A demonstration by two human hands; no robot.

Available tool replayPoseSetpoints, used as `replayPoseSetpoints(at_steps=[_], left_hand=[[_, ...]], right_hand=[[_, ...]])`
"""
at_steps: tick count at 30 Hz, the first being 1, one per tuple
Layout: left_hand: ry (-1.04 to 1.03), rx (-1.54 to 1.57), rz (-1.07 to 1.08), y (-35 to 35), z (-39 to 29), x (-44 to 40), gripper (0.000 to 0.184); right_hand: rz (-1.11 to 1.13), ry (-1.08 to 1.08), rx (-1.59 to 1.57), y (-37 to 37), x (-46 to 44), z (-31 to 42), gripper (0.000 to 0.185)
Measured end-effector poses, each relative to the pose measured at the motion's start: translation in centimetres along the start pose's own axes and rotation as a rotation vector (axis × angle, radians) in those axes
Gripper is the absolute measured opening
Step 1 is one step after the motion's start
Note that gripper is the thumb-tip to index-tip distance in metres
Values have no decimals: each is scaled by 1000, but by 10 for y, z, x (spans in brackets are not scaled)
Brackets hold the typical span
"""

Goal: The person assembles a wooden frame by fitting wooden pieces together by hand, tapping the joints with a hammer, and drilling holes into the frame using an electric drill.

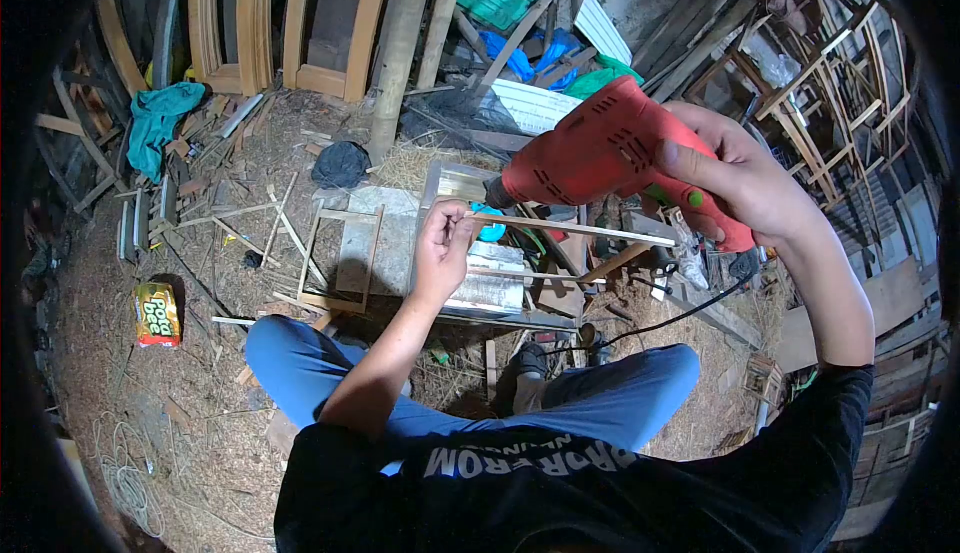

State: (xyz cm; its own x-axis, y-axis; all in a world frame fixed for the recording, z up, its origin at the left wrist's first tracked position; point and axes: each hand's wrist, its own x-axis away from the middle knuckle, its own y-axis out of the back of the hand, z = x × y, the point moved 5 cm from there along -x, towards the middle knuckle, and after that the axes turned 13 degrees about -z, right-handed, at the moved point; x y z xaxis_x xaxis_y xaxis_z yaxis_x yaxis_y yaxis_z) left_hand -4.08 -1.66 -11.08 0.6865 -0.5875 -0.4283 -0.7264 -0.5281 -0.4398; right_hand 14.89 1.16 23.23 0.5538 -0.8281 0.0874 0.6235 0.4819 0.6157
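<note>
My right hand (725, 168) is wrapped round the handle of a red power drill (600, 148), whose chuck points left and down. My left hand (442, 248) pinches the left end of a thin wooden strip (570, 227), close to the chuck. The strip runs to the right beneath the drill. Whether the drill's tip touches the strip I cannot tell. A second thin strip (530, 273) lies lower, over a low bench (455, 305) with pale boards on it. Behind the strip a turquoise round item (487, 223) shows in part.
A small wooden frame (335, 303) lies left of the bench. A black cable (690, 308) runs right of my knees. Further left are a yellow and red packet (157, 315) and a teal cloth (160, 128). Wooden frames (232, 23) lean at the back; wood scraps litter the ground.
</note>
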Motion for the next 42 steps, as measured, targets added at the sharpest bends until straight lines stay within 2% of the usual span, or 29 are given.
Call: replayPoseSetpoints(at_steps=[25, 28, 42], left_hand=[[-43, -65, 17, 0, -7, -2, 11], [0, -31, 19, 0, -6, -1, 10], [-74, -32, -1, -1, -6, -3, 9]], right_hand=[[4, -1, 55, -3, -1, 7, 53], [15, 0, 60, -3, -2, 8, 53], [26, 6, 49, -1, -4, 6, 53]])
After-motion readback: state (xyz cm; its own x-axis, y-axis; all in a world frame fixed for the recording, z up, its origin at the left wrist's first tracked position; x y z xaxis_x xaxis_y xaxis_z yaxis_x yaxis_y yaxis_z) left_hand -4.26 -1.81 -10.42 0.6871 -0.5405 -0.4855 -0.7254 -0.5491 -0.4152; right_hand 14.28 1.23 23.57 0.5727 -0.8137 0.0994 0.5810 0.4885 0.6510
